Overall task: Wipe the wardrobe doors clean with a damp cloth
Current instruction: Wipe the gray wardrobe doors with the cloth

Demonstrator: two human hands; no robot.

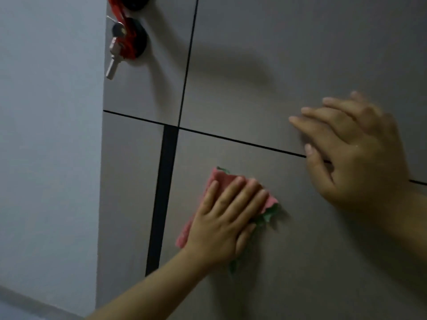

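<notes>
Person, head view. Two bare forearms and hands in frame.
Left hand (227, 218): bare, no ring, no glove; short plain nails; forearm unsleeved to the frame's bottom edge, no watch or band at the wrist.
Right hand (353, 153): bare, no ring; short plain nails, outline blurred; wrist and forearm unsleeved to the right edge.
No garment visible on either arm.
</notes>
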